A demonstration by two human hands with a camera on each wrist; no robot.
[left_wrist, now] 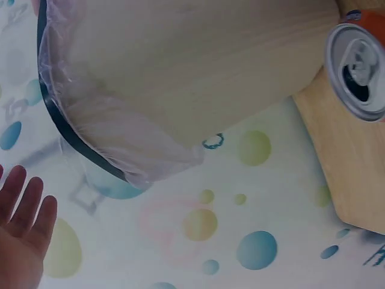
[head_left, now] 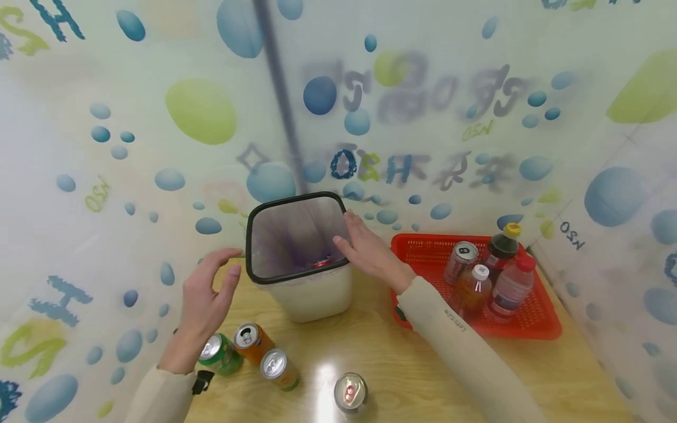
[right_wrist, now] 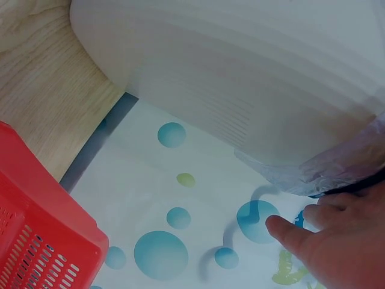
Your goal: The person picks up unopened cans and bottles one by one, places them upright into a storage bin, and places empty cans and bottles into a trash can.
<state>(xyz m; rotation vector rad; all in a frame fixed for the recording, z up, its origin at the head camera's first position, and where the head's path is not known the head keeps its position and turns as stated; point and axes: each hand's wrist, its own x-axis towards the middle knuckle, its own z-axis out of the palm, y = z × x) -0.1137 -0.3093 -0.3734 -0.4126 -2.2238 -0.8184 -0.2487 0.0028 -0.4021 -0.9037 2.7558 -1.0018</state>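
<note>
A cream trash bin with a black rim and a thin plastic liner stands before the patterned curtain. Inside it, low down, a small red item shows in part. My right hand lies along the bin's right rim, fingers extended and thumb over the opening; from the right wrist, its fingers appear right at the rim. To the left of the bin is my left hand, fingers spread and apart from the rim, holding nothing. Just below it are a green can and an opened orange can.
Beside these stands a yellow-orange can, with another can nearer the front. On the right, a red basket holds a can, a dark bottle, an amber bottle and a red-capped bottle.
</note>
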